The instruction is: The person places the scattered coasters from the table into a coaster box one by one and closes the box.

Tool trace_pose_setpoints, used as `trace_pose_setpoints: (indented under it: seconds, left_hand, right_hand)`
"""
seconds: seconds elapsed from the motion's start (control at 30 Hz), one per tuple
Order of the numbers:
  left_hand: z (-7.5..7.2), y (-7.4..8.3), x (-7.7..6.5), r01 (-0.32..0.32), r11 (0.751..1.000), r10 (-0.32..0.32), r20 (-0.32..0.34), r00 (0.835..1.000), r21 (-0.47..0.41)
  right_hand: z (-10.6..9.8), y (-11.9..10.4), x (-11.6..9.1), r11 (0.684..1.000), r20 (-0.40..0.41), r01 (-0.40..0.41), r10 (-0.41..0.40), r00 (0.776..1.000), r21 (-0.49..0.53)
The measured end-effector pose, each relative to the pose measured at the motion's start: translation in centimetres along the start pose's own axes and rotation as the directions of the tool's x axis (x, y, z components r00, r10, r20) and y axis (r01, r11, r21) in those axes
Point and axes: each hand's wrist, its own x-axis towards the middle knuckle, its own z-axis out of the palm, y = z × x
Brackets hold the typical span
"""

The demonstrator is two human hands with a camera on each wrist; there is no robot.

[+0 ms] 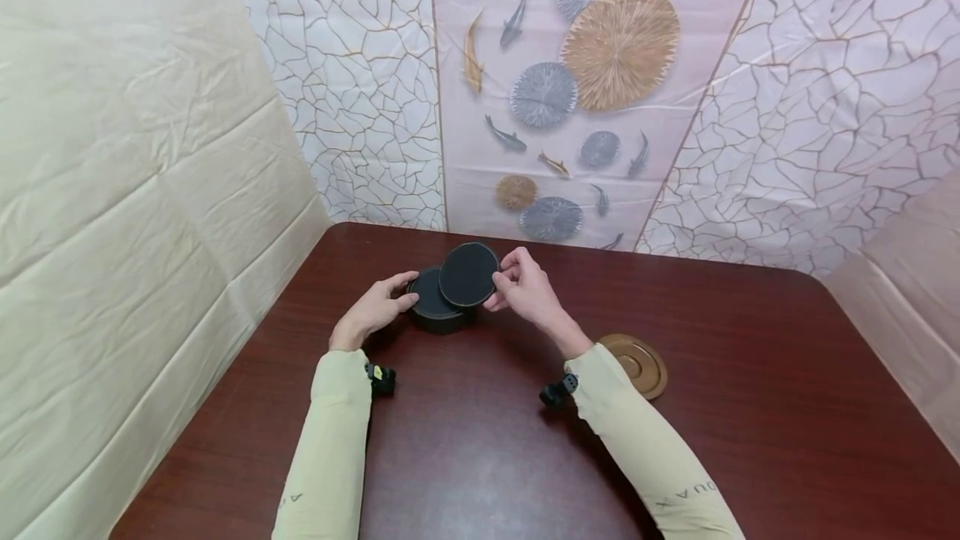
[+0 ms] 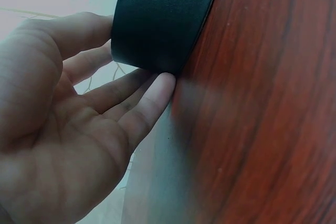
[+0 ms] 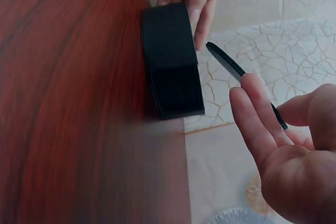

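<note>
On the table's far part stands a round black coaster holder (image 1: 438,324), with a dark disc visible in its top. My left hand (image 1: 372,308) grips its left side; in the left wrist view the fingers (image 2: 152,98) touch the holder's wall (image 2: 163,19). My right hand (image 1: 527,288) pinches a thin round black coaster (image 1: 468,274) by its right edge, thumb on one face and fingers on the other. The coaster is tilted above the holder's right part and hides some of it. In the right wrist view, the coaster (image 3: 226,59) appears edge-on, apart from the holder (image 3: 170,51).
A brown round dish or lid (image 1: 651,367) lies on the table right of my right forearm, partly covered by the sleeve. The dark red wooden table (image 1: 465,457) meets patterned cloth walls (image 1: 360,107) at the back and plain cloth at the sides.
</note>
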Motion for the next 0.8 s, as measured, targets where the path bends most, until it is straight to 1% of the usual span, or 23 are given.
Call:
trace_pose_setpoints:
  seconds: [0.03,0.13,0.3,0.6,0.8]
  left_hand:
    - [0.0,0.0,0.0,0.003,1.000,-0.003,-0.001,1.000,-0.001]
    - [-0.1,-0.1,0.0,0.009,1.000,-0.009,-0.002,1.000,0.000]
    - [-0.1,-0.3,0.1,0.006,1.000,-0.006,-0.002,1.000,0.008]
    - [0.0,-0.3,0.3,-0.006,1.000,0.006,0.001,1.000,-0.001]
    - [-0.1,-0.5,0.2,-0.019,1.000,0.019,0.002,1.000,0.003]
  right_hand:
    - [0.3,-0.4,-0.1,1.000,0.007,-0.004,0.004,1.000,-0.002]
    - [1.1,-0.1,0.1,1.000,0.012,0.005,-0.005,1.000,-0.018]
    - [2.0,0.9,0.6,0.999,-0.003,-0.012,0.012,1.000,-0.033]
    - [2.6,1.5,1.0,0.998,-0.015,-0.062,0.062,0.998,-0.016]
    - [2.9,1.6,1.3,0.996,-0.017,-0.079,0.079,0.997,-0.050]
